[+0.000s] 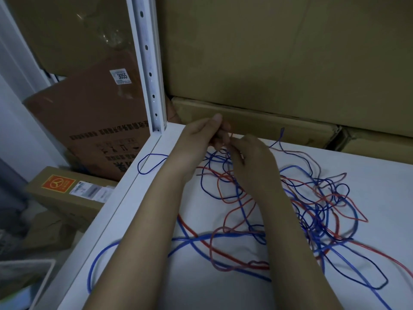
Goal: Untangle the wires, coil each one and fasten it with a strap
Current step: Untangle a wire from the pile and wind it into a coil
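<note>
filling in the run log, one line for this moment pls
left hand: pinching wire strands | right hand: pinching same strands | red and blue wires: tangled | coiled: none

Both hands meet above a white tabletop [223, 291]: the left hand [201, 133] and right hand [250, 153] pinch strands of the tangled red and blue wires [312, 204] between their fingers [216, 118], before stacked cardboard boxes [279, 52].

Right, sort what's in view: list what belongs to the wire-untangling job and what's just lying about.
Job:
- tangle of red and blue wires on the white table
- left hand and right hand, both pinching strands at the far edge

Lying about:
- stacked cardboard boxes behind the table
- labelled box on the floor
- white shelf post
</note>
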{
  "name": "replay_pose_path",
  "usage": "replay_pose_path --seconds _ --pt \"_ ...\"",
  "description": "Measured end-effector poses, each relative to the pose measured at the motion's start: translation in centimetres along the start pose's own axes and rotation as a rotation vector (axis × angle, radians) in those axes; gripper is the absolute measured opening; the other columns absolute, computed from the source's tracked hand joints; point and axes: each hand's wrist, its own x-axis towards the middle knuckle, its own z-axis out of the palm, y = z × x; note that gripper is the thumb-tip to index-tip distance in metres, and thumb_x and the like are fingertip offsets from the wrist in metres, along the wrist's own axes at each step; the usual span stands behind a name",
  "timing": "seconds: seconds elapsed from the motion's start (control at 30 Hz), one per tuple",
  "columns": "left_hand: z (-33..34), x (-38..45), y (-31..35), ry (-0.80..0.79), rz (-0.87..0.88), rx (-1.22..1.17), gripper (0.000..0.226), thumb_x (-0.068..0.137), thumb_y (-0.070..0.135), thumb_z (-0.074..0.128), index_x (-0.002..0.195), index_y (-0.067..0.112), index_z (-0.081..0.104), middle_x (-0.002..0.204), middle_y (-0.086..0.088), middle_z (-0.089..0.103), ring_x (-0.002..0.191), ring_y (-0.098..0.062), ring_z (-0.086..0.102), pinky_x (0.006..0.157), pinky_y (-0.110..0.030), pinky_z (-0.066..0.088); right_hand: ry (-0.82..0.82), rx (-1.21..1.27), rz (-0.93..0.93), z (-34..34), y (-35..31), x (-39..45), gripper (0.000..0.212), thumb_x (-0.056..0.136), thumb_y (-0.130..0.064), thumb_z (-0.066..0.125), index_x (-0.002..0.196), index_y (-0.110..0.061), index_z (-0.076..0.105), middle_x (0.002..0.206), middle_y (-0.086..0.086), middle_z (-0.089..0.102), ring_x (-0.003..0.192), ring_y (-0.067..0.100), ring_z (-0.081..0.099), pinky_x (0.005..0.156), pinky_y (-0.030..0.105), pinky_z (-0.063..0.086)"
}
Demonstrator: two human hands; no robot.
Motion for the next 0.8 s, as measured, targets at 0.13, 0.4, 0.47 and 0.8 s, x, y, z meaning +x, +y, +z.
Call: replay_pose_path --seconds 0.13,0.4,0.47,0.8 --pt "0.9 0.2 -0.3 0.036 0.056 -0.132 0.035 0.105 0.014 0.033 0.093 0.014 0.066 0.081 0.009 0.074 0.073 -0.004 0.066 0.074 -0.016 0.050 -0.081 0.079 -0.019 -0.3 -0.6 0.2 0.022 0.097 -0.014 0.053 0.105 -0.005 0.070 0.076 0.013 0.056 0.072 0.028 0.053 0.063 0.037 0.041" --pt "1.1 0.0 -0.1 0.023 0.086 0.233 0.026 0.105 0.014 0.031 0.112 0.013 0.056 0.105 0.004 0.069 0.095 -0.007 0.067 0.105 -0.037 0.042 -0.225 0.256 0.104 -1.2 0.0 0.0 0.021 0.095 -0.018 0.050 0.100 -0.020 0.071 0.075 0.002 0.067 0.062 0.012 0.055 0.058 0.029 0.044" --pt "0.9 0.0 -0.3 -0.005 0.084 0.361 0.025 0.105 0.017 0.031 0.109 0.017 0.055 0.100 0.016 0.067 0.102 -0.008 0.066 0.115 -0.051 0.023 -0.276 0.277 0.150 -1.3 0.5 -0.1 0.018 0.095 -0.020 0.051 0.097 -0.024 0.069 0.077 0.001 0.068 0.066 0.011 0.056 0.060 0.025 0.043" --pt "0.9 -0.4 -0.7 -0.044 0.178 0.800 0.032 0.106 0.021 0.026 0.119 0.016 0.055 0.108 0.013 0.067 0.102 0.008 0.053 0.108 -0.023 -0.022 -0.364 0.275 0.187 -2.9 0.8 -0.2 0.018 0.085 -0.018 0.056 0.067 -0.014 0.057 0.061 0.004 0.053 0.052 0.007 0.042 0.053 0.026 0.034"
